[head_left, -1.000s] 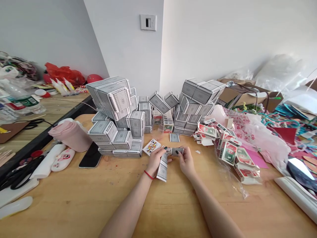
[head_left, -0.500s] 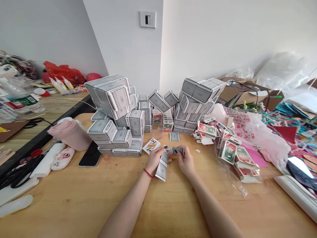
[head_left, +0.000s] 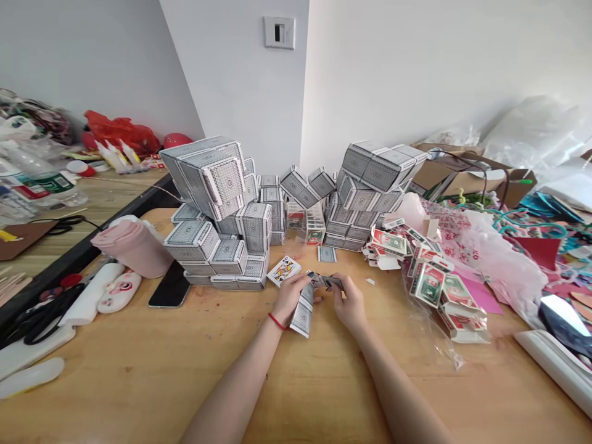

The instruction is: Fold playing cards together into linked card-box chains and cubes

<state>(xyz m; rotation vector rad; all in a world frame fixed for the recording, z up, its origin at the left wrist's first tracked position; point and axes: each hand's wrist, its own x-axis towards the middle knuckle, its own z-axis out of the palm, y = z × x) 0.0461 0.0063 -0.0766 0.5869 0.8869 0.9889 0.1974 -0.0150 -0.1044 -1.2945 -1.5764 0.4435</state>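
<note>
Joined grey-backed playing cards [head_left: 302,313] are held between my two hands above the table. My left hand [head_left: 290,298], a red cord round its wrist, is closed on their left part, and a strip of cards hangs below its fingers. The fingers of my right hand [head_left: 348,302] pinch the far right end of the cards. Just behind my left hand lies a face-up queen card [head_left: 283,270]. A single face-down card [head_left: 327,253] rests farther back. How the cards join is partly hidden by my fingers.
Boxes built from cards stand in a left stack [head_left: 217,203] and a right stack [head_left: 370,191]. Opened card packs [head_left: 430,280] and a plastic bag [head_left: 481,246] lie on the right. On the left are a phone [head_left: 169,285], a pink cloth roll [head_left: 132,246] and black scissors [head_left: 50,314].
The end of the cards in my right hand has tilted slightly, with the fingers shifting on it. My left hand keeps its hold. The view has moved a little.
</note>
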